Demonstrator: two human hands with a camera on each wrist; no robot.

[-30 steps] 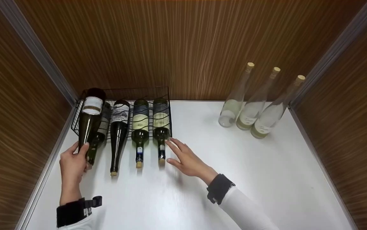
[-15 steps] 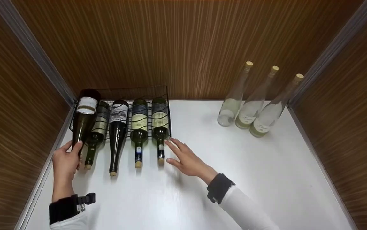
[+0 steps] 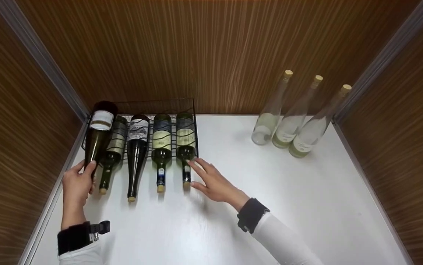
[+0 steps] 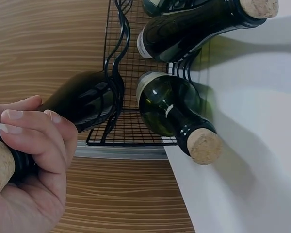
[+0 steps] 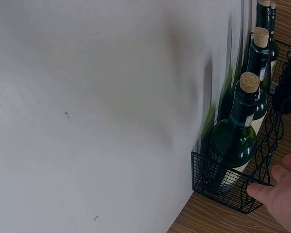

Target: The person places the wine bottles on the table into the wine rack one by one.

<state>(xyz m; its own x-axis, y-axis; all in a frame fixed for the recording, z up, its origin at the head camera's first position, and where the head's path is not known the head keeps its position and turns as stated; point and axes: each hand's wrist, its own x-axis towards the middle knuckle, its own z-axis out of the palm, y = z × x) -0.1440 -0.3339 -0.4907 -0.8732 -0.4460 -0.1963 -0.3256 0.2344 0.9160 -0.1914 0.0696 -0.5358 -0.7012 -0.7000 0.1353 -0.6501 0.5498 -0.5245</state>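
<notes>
My left hand (image 3: 78, 187) grips the neck of a dark wine bottle (image 3: 100, 141) with a white label. The bottle slants up at the left end of a black wire rack (image 3: 194, 117), its base towards the back. In the left wrist view, its body (image 4: 87, 99) reaches the rack's wavy upper wires. Beneath and right of it lies a green bottle (image 3: 112, 157), cork forward. My right hand (image 3: 217, 184), fingers spread, has its fingertips at the rack's front right corner beside the rightmost green bottle (image 3: 185, 138). In the right wrist view, its thumb lies along the rack's rim.
Between the outer lying bottles are a dark, long-necked bottle (image 3: 136, 154) and another green bottle (image 3: 161, 140). Three clear corked bottles (image 3: 288, 132) stand at the back right of the white table (image 3: 182, 228). Wood-grain panels (image 3: 226, 55) enclose the back and sides.
My left hand has moved the held bottle slightly left, uncovering the neck and cork of the green bottle beneath. My right hand has stayed almost in place.
</notes>
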